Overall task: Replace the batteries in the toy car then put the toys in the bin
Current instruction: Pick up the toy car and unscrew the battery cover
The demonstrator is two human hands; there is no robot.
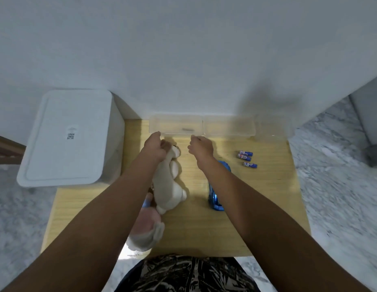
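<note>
Cream plush toy hangs/lies under the left hand, whose grip is clenched on its top end at 11 o'clock on the bench. Right hand hovers near 12, fingers curled, grasping nothing I can make out. Blue toy car sits at centre, partly under the right forearm; three batteries at 2 o'clock, apart from it. Clear bin at 12, against the wall. Judgement: lift plush straight over the bin rim, keep wrist low. A second plush overhangs the 6–7 o'clock edge — could drop. Open room at 4–5.
</note>
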